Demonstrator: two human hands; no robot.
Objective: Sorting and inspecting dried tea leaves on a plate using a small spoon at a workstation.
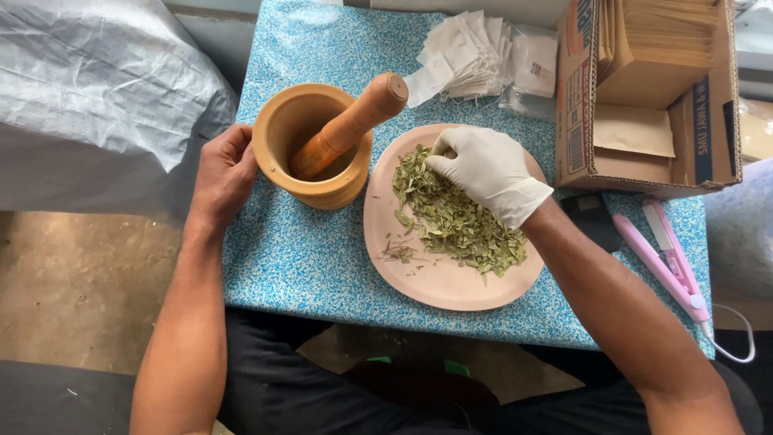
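Fingers of the gloved right hand [485,169] pinch dried leaves [455,213] on a pink plate [435,282]; the bare left hand [221,173] cups the wooden mortar [290,121]; a brown cardboard box [644,89] stands right.

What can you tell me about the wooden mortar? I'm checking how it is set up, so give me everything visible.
The mortar is a round, light brown wooden cup with a thick rim and a ridged base, standing upright on the blue speckled table. A wooden pestle leans inside it, handle pointing up and right. The bare left hand grips its left side. Its right side sits close against the pink plate of dried green leaves. Its contents are not clearly visible.
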